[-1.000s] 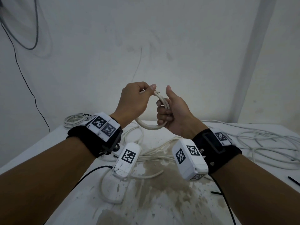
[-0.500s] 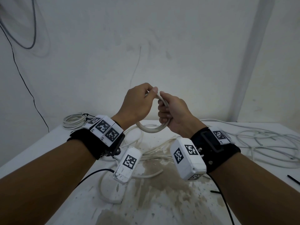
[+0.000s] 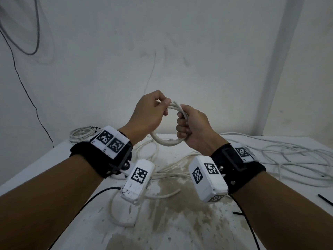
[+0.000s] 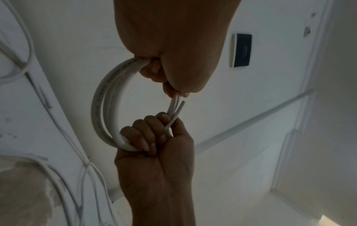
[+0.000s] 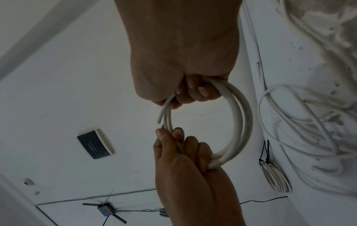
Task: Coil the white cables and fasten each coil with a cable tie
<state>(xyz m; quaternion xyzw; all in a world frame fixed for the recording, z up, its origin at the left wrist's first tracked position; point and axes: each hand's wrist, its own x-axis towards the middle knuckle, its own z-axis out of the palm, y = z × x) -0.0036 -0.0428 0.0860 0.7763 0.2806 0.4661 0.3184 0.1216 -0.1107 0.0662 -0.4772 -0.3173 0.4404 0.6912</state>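
Both our left hand (image 3: 146, 114) and right hand (image 3: 193, 126) gripped the coil (image 3: 166, 141), fingers curled; its stiff free end (image 4: 178, 110) might spring loose before tying.

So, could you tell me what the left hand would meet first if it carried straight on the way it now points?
Probably the right hand: the left hand pinches the coil at its top, fingertips aimed across a small gap at the right hand's fingers. Depth is hard to judge.
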